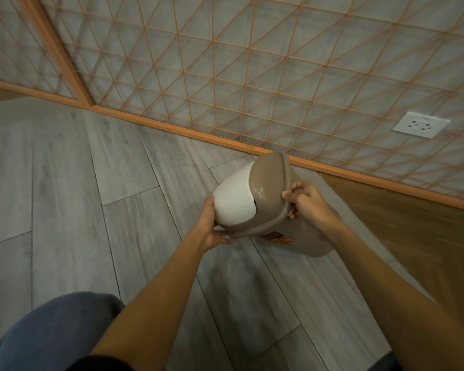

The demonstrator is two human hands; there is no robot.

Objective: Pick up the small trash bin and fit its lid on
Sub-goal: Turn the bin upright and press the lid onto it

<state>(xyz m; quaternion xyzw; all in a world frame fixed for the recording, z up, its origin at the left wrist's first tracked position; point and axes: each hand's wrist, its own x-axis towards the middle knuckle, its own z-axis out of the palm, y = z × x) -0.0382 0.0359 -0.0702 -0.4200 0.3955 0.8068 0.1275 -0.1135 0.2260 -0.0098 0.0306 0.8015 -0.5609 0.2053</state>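
A small taupe trash bin [306, 242] with an orange label is held up above the floor, mostly hidden behind its lid and my right forearm. The taupe lid [269, 180], with a white swing flap [235, 202], sits over the bin's top, tilted toward me. My left hand [212, 226] grips the lid's lower left rim beside the flap. My right hand [304, 198] pinches the lid's right rim with fingers and thumb. Whether the lid is fully seated on the bin I cannot tell.
Grey wood-plank floor [91, 196] lies below. A wall panel with an orange lattice and orange baseboard [172, 127] runs behind the bin. A white power socket [421, 124] sits on the wall at right. My blue-trousered knee [59, 330] is at bottom left.
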